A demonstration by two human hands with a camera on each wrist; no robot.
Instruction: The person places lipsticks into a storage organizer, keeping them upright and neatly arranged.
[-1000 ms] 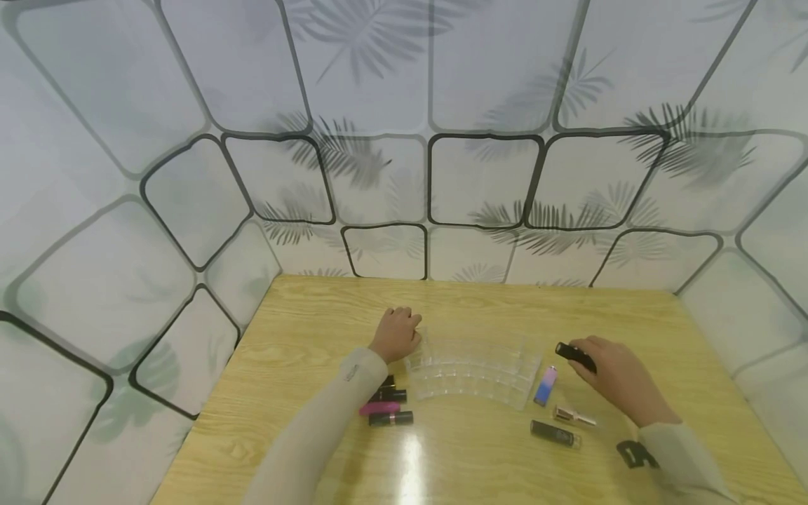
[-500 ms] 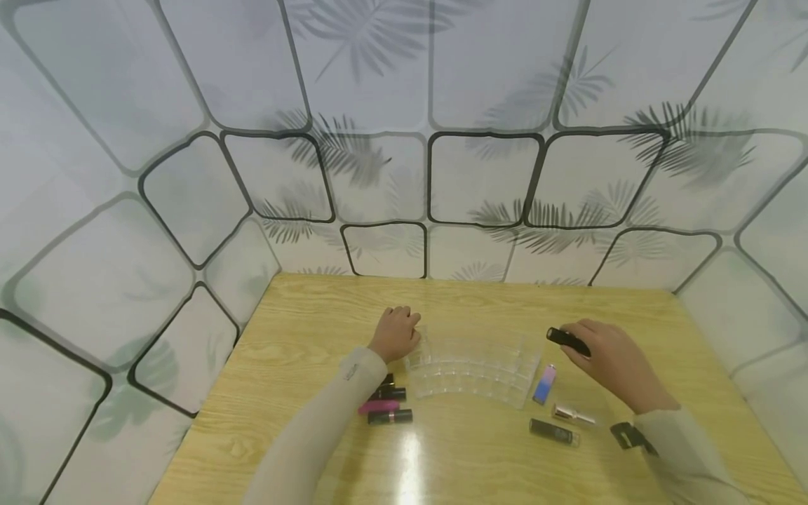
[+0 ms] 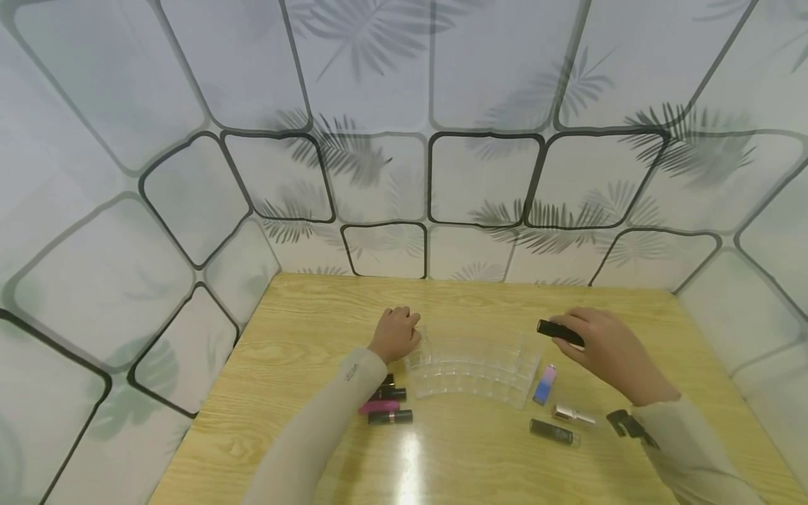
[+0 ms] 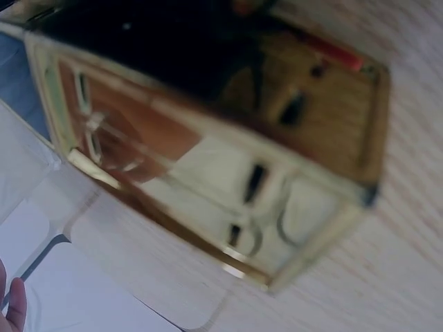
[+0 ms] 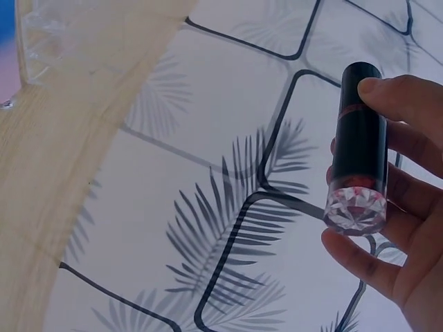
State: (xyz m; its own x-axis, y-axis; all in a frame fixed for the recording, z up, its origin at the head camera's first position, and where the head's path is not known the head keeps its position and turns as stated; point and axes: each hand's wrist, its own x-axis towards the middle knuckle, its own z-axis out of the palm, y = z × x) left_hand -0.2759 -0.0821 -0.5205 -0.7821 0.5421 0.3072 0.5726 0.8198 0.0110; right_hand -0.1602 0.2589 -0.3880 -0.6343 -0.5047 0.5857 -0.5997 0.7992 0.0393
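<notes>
My right hand (image 3: 609, 351) pinches a black lipstick (image 3: 560, 332) above the table, right of a clear tiered organizer (image 3: 470, 372). In the right wrist view, thumb and fingers grip that lipstick (image 5: 360, 149), which has a faceted clear end and a thin red band. My left hand (image 3: 396, 335) rests at the organizer's left end; its fingertips are mostly hidden, and I cannot tell whether they grip it. In the left wrist view, a glossy black and gold square lipstick case (image 4: 208, 152) fills much of the frame, with fingers (image 4: 15, 304) at the lower left.
By my left forearm lie a magenta tube (image 3: 381, 407), a black lipstick with a pink band (image 3: 390, 417) and other black ones. Right of the organizer are a pink-blue lipstick (image 3: 545, 384), a silvery one (image 3: 573, 415) and a black tube (image 3: 554, 432). Patterned walls (image 3: 379, 175) enclose the wooden table.
My right hand has moved left and a little farther up the frame with the black lipstick, towards the organizer's right end. My left hand has stayed put.
</notes>
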